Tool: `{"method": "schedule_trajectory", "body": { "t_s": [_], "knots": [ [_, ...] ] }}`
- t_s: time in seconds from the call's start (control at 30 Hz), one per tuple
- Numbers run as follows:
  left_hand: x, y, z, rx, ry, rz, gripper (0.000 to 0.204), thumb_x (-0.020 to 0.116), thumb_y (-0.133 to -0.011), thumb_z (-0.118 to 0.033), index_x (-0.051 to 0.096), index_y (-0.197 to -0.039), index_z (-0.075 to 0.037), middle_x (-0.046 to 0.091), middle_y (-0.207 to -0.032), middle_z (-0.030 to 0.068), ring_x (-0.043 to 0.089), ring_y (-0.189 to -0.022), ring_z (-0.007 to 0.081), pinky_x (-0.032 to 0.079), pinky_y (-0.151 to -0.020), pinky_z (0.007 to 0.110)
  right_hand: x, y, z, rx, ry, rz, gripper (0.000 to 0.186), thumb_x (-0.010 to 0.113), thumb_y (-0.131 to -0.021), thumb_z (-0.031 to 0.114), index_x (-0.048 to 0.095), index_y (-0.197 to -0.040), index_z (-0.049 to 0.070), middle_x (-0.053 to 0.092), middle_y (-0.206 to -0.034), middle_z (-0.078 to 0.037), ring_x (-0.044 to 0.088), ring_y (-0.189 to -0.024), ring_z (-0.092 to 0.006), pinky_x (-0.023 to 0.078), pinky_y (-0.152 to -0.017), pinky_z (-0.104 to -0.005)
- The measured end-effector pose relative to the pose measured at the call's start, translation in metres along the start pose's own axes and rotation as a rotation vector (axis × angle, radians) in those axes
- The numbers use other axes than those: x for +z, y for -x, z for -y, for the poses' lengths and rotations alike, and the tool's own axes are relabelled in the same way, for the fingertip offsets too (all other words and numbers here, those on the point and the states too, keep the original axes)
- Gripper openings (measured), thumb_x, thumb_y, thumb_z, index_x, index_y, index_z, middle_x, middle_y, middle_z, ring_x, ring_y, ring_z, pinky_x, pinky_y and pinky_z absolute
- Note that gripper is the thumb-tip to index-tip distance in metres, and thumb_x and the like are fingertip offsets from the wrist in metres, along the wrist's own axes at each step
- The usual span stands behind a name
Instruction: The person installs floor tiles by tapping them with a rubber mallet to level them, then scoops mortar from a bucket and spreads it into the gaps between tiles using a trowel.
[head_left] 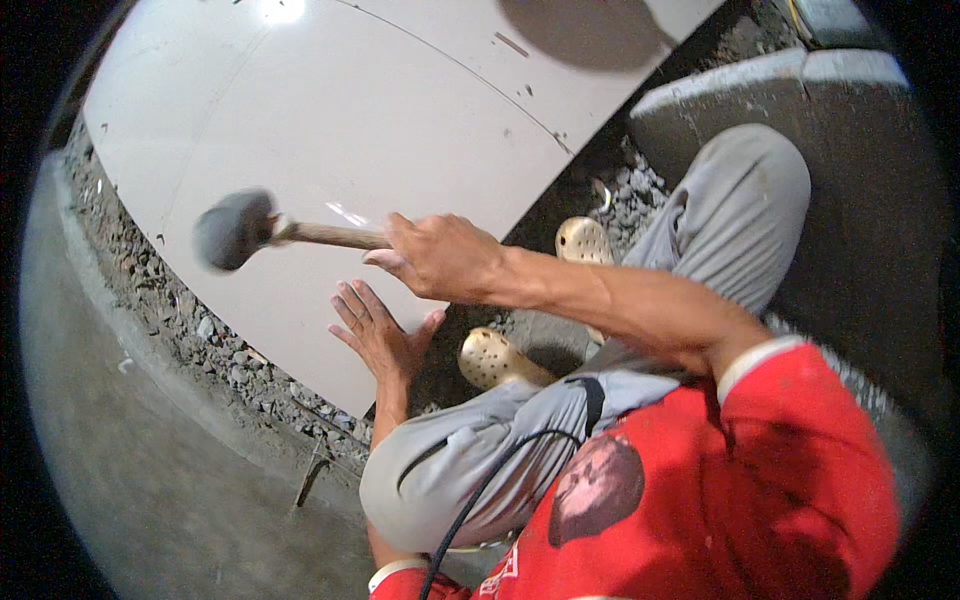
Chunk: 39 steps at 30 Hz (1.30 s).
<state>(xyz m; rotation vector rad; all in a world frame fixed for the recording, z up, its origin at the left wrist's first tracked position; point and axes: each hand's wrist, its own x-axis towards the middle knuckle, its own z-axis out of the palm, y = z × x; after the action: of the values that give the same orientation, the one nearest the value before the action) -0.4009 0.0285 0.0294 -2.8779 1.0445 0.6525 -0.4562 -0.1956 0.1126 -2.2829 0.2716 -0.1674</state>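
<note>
A rubber mallet with a dark grey head and a wooden handle is gripped in my right hand. Its head, slightly blurred, hangs over the left part of a large pale floor tile. Fingers spread, my left hand lies near the tile's close corner, and its palm faces down. The right forearm crosses in front of my body from the right. My left forearm is partly hidden by my bent knee.
Gravel and broken stone run along the tile's left edge, beside a grey concrete surface. More gravel lies to the right, near a concrete kerb. My tan perforated clogs rest close to the tile. A thin stake stands at lower left.
</note>
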Motion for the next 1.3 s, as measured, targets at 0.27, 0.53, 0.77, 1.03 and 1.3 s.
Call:
{"method": "schedule_trajectory", "body": {
  "t_s": [0.27,0.53,0.77,1.03,1.3],
  "knots": [
    [0.011,0.001,0.008,0.051,0.008,-0.06,0.147,0.064,-0.068,-0.091,-0.001,-0.165,-0.001,-0.002,-0.17,0.0283,-0.007,-0.158,0.0467,-0.003,-0.117,0.075,-0.01,0.029,-0.012,-0.027,-0.057,0.008,0.034,0.055,-0.105,0.037,0.065,-0.107,0.005,0.062,-0.081,-0.02,0.07,-0.064,-0.0387,0.058,-0.054,-0.0492],
    [0.018,0.004,0.015,0.09,-0.061,-0.087,0.145,0.063,-0.069,-0.09,-0.003,-0.165,-0.004,-0.006,-0.172,0.0247,-0.01,-0.158,0.0452,-0.003,-0.116,0.077,0.0,0.017,0.006,-0.19,-0.142,-0.216,0.04,0.064,-0.102,0.033,0.051,-0.104,-0.005,0.063,-0.075,-0.023,0.069,-0.064,-0.0437,0.054,-0.05,-0.0497],
    [0.022,0.003,0.013,0.105,-0.004,-0.169,0.146,0.062,-0.07,-0.092,-0.004,-0.164,-0.002,-0.007,-0.171,0.0251,-0.013,-0.157,0.0447,-0.005,-0.116,0.076,0.006,0.034,-0.035,0.265,-0.015,0.036,0.044,0.056,-0.106,0.037,0.051,-0.102,-0.007,0.061,-0.059,-0.026,0.067,-0.061,-0.049,0.055,-0.053,-0.0537],
    [-0.009,-0.027,0.002,0.236,0.081,-0.047,0.138,0.064,-0.072,-0.087,0.006,-0.166,-0.004,-0.006,-0.171,0.0267,-0.015,-0.156,0.049,-0.006,-0.113,0.079,-0.01,0.046,-0.032,0.337,0.067,0.153,0.042,0.046,-0.108,0.035,0.062,-0.108,-0.004,0.069,-0.091,-0.032,0.071,-0.087,-0.0497,0.058,-0.07,-0.0567],
    [-0.034,-0.175,-0.113,0.766,-0.015,-0.148,0.086,0.048,-0.098,-0.065,0.024,-0.165,-0.017,0.01,-0.173,0.0169,0.001,-0.158,0.0459,0.003,-0.117,0.077,-0.045,0.113,-0.015,0.592,-0.412,-0.456,0.039,0.047,-0.11,0.044,0.055,-0.099,0.007,0.047,-0.067,0.001,0.045,-0.053,-0.0085,0.037,-0.047,-0.0287]
  ]
}}
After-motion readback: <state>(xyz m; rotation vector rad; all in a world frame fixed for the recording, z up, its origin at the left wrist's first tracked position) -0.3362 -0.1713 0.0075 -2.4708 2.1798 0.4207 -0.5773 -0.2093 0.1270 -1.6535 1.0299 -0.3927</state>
